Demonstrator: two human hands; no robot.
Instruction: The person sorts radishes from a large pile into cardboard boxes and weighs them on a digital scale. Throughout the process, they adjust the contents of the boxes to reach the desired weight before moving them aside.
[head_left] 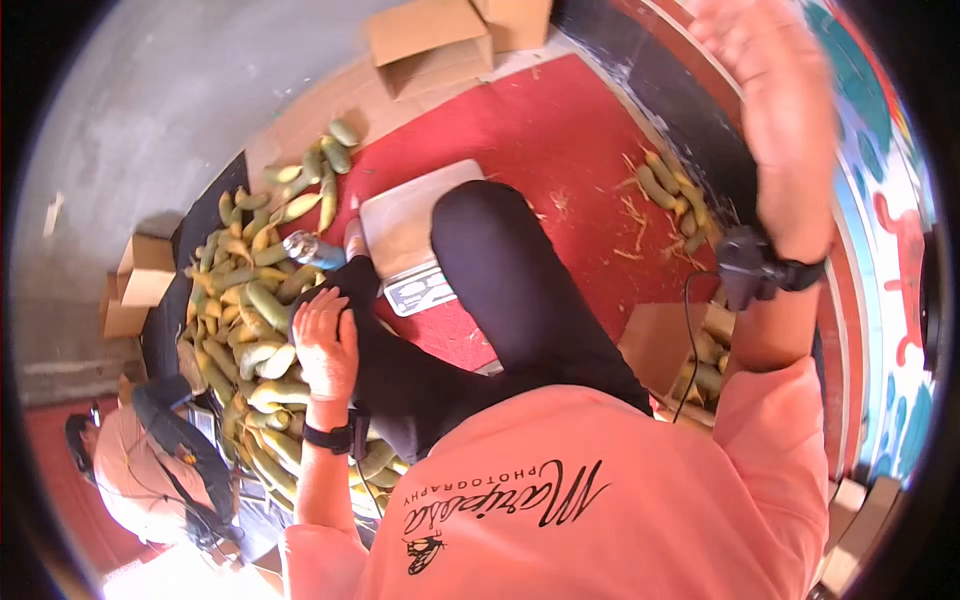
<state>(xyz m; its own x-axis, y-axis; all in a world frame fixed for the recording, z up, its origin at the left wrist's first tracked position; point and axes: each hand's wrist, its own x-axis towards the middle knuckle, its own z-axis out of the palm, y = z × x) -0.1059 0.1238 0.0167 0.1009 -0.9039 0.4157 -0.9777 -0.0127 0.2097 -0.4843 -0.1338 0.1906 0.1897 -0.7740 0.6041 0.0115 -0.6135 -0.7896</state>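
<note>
My left hand [325, 345] rests on my left thigh in dark trousers, palm down with the fingers stretched out, and holds nothing. Beside it spreads a large heap of long green-and-yellow vegetables [265, 305], cucumber-like in shape. My right hand [780, 110] is raised at the upper right near the wall. Its fingers are blurred and partly at the frame edge, but look extended, with no object visible in them. Between my legs and the mat is a flat weighing scale [410, 215] with a panel [420, 290] at its near end. A shiny blue-and-silver object [312, 250] lies by my left foot.
A red mat [580, 130] covers the floor, with dry shreds on it. Smaller vegetable groups lie at the right [675, 195] and upper left. An open cardboard box [430, 45] stands at the back, others at the left [145, 270]. Another person [150, 465] is at lower left.
</note>
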